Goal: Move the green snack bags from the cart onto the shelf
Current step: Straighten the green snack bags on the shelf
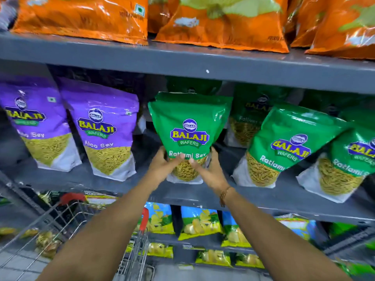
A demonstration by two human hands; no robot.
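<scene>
**Green bag held upright at the shelf**

Head view: both hands grip one green snack bag (189, 128) by its lower corners — the left hand (162, 169) closed on the left side, the right hand (211, 171) closed on the right, a bracelet (224, 194) at its wrist. The bag stands upright, its base at or just above the grey shelf (121, 183); contact is hard to judge. Right of the held bag, more green bags (284, 147) lean on the same shelf. Left of it stand purple bags (105, 128). Above it lie orange bags (85, 15). Below and left of it sits the wire cart (67, 224), its contents too blurred to name.
</scene>
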